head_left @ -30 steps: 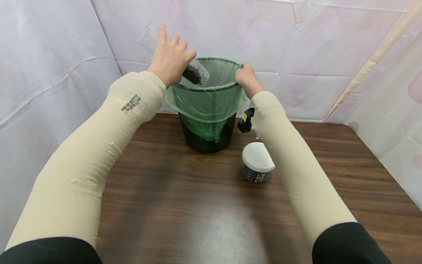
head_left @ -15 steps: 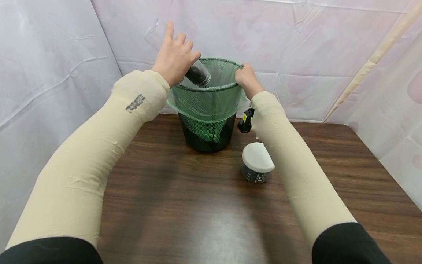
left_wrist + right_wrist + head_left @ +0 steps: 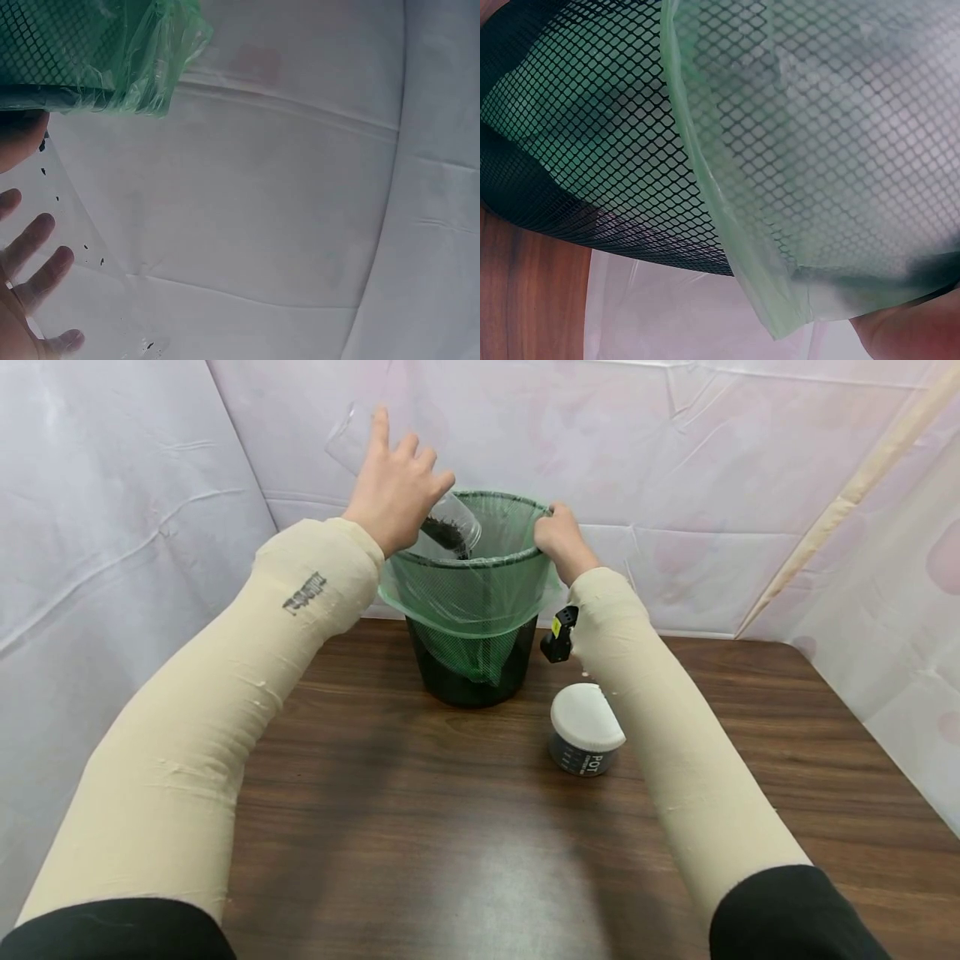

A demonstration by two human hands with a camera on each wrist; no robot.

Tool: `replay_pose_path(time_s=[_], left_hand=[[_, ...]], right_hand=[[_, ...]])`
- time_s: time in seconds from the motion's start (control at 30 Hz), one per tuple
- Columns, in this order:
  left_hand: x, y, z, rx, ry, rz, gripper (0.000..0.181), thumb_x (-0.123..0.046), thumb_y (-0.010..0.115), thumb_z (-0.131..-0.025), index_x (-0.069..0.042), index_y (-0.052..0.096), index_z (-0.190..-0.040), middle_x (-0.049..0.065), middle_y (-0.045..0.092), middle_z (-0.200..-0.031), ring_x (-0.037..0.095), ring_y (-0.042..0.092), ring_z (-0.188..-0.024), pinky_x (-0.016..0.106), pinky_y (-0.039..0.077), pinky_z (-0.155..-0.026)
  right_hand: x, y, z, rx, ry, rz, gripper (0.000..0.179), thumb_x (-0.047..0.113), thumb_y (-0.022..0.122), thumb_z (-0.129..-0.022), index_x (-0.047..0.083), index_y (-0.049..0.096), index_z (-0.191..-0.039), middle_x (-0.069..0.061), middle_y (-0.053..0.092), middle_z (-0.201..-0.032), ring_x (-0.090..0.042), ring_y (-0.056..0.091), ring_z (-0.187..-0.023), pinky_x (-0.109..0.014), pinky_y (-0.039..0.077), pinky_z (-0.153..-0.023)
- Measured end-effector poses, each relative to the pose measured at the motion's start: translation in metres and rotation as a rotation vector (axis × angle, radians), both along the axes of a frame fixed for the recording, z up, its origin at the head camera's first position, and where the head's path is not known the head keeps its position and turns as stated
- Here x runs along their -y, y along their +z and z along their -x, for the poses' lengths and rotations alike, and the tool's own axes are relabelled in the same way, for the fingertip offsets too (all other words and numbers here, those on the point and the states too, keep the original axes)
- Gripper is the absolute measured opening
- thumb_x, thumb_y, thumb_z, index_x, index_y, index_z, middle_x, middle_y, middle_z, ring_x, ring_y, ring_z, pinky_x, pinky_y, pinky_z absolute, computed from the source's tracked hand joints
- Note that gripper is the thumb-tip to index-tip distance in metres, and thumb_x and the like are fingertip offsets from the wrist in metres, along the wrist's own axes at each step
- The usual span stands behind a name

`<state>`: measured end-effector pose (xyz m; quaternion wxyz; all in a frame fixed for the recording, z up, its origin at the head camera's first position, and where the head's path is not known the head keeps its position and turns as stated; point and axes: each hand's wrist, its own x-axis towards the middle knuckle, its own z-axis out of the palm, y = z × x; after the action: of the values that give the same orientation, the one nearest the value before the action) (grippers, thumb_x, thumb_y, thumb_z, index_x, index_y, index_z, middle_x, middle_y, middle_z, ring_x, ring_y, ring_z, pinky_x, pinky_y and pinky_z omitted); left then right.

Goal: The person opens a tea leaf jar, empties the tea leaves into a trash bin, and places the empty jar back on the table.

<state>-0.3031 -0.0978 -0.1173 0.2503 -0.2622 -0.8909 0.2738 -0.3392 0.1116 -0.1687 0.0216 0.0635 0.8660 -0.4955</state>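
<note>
My left hand (image 3: 397, 493) grips a tall clear cup (image 3: 455, 516), tilted with its mouth down over the mesh trash bin (image 3: 472, 681). Dark flakes (image 3: 446, 537), like dry tea leaves, lie heaped toward its mouth. In the left wrist view, fingers (image 3: 49, 274) spread along the see-through wall, where a few flakes cling. A thin green trash bag (image 3: 465, 602) lines the bin and folds down outside its rim. At the rim's right side my right hand (image 3: 562, 535) grips bag and edge together. The right wrist view shows its thumb (image 3: 911, 330) there.
A round tub (image 3: 587, 718) with a white lid and dark label stands on the wooden table (image 3: 450, 827), right of the bin beside my right forearm. White cloth walls (image 3: 712, 502) stand close behind the bin and on both sides.
My left hand has moved the cup slightly right and farther over the bin. The flakes inside have slid and thinned near the mouth. My right hand stays on the rim.
</note>
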Motion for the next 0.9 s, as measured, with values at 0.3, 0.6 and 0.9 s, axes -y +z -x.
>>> replay_pose_path(time_s=[0.3, 0.6, 0.9], left_hand=[[0.0015, -0.0008, 0.0013, 0.033, 0.003, -0.084, 0.043, -0.002, 0.058, -0.077, -0.004, 0.050, -0.120, 0.025, 0.053, -0.112, 0.046, 0.042, -0.116, 0.068, 0.006, -0.104], [0.0011, -0.0023, 0.0022, 0.046, 0.008, -0.115, 0.045, -0.002, 0.059, -0.076, -0.004, 0.051, -0.120, 0.025, 0.053, -0.113, 0.046, 0.043, -0.115, 0.068, 0.007, -0.104], [-0.0020, -0.0042, 0.0015, -0.011, 0.011, 0.000, 0.040, 0.003, 0.058, -0.079, -0.004, 0.050, -0.118, 0.027, 0.053, -0.115, 0.046, 0.043, -0.117, 0.068, 0.011, -0.104]], right_hand=[[-0.0004, 0.0000, 0.0000, 0.006, 0.006, 0.007, 0.053, 0.017, 0.017, -0.103, 0.018, 0.002, -0.154, 0.005, 0.001, -0.159, -0.010, 0.010, -0.143, -0.026, 0.029, -0.088], [-0.0013, 0.0005, -0.0004, 0.006, -0.001, 0.006, 0.053, 0.017, 0.016, -0.103, 0.019, 0.003, -0.154, 0.005, 0.000, -0.159, -0.011, 0.009, -0.143, -0.024, 0.029, -0.094], [-0.0025, -0.0004, -0.0001, 0.006, -0.008, 0.003, 0.053, 0.017, 0.016, -0.103, 0.019, 0.004, -0.154, 0.005, 0.000, -0.159, -0.011, 0.008, -0.143, -0.024, 0.024, -0.108]])
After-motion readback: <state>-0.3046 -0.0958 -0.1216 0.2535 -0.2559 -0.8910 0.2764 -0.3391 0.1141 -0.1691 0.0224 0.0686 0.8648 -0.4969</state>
